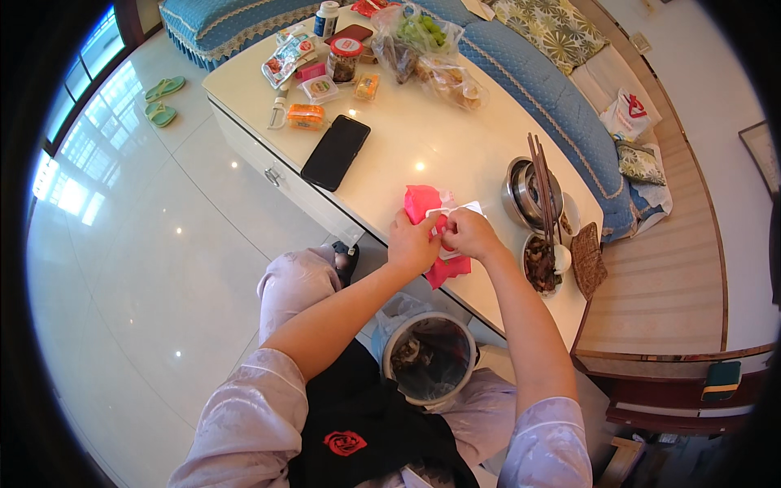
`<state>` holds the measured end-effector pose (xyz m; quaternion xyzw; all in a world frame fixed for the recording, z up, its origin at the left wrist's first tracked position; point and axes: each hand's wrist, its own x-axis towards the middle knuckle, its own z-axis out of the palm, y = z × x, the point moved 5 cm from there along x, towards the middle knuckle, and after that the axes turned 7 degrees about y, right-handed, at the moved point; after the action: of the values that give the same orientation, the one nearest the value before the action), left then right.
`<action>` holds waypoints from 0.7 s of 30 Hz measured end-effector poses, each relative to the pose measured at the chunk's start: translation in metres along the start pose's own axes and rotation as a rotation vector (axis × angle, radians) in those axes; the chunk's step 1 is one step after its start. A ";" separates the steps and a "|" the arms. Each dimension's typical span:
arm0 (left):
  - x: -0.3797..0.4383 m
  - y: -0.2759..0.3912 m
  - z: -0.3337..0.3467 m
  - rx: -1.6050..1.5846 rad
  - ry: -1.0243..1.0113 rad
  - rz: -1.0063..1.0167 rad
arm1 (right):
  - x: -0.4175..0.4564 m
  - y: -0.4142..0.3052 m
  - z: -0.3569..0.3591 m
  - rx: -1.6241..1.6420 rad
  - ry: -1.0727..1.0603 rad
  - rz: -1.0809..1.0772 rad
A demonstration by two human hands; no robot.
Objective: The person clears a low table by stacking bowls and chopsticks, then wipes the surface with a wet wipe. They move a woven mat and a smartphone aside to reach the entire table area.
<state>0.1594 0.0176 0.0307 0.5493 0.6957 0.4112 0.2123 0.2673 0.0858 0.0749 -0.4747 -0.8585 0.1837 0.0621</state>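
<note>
At the table's near edge, both my hands are on a pink soft pack point(422, 201) with a white plastic flip lid point(471, 209), much like a wet-wipes pack. My left hand point(413, 243) grips its left side, the thumb lying by the lid frame. Curled tightly, the fingers of my right hand point(473, 233) pinch at the pack's opening; what lies between their tips is hidden. The pack's lower pink end point(448, 272) sticks out below my hands over the table edge. Under it stands a lined waste bin point(396, 384) with some scraps inside.
Right of my hands are steel bowls point(517, 204) with chopsticks point(542, 177), a dish of food point(540, 268) and a woven mat point(588, 262). A black smartphone point(336, 152) lies to the left. Packaged snacks point(306, 117), a red-lidded jar point(344, 61) and plastic bags point(451, 79) stand farther back.
</note>
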 end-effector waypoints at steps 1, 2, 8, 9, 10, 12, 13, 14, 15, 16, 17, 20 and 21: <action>-0.001 0.001 0.001 0.000 0.041 0.031 | -0.002 0.003 -0.002 0.063 -0.003 0.047; -0.001 0.002 0.002 0.000 0.083 0.061 | -0.005 0.005 -0.003 0.126 -0.006 0.095; -0.002 0.008 0.001 0.037 0.104 0.121 | -0.013 0.018 0.002 0.382 -0.038 0.199; -0.001 0.009 -0.001 0.046 0.106 0.132 | -0.014 0.018 0.002 0.424 -0.040 0.211; -0.002 0.010 -0.002 0.055 0.103 0.128 | -0.015 0.018 -0.001 0.462 -0.021 0.221; -0.002 0.013 -0.005 0.071 0.097 0.122 | -0.017 0.019 -0.010 0.537 0.018 0.243; -0.002 0.013 -0.005 0.079 0.095 0.122 | -0.018 0.025 -0.012 0.650 0.041 0.280; -0.002 0.014 -0.005 0.088 0.092 0.122 | -0.019 0.033 -0.013 0.764 0.065 0.316; -0.002 0.014 -0.005 0.096 0.090 0.122 | -0.020 0.035 -0.016 0.876 0.090 0.352; -0.002 0.014 -0.005 0.088 0.085 0.105 | -0.022 0.035 -0.021 0.978 0.110 0.340; -0.001 0.013 -0.004 0.080 0.079 0.088 | -0.023 0.035 -0.024 1.050 0.118 0.345; -0.001 0.011 0.001 0.075 0.074 0.057 | -0.026 0.038 -0.034 1.259 0.160 0.333; -0.001 0.010 0.001 0.077 0.074 0.049 | -0.027 0.037 -0.037 1.325 0.183 0.311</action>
<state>0.1661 0.0177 0.0381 0.5583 0.7048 0.4093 0.1549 0.3224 0.0904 0.0973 -0.4678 -0.4784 0.6358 0.3847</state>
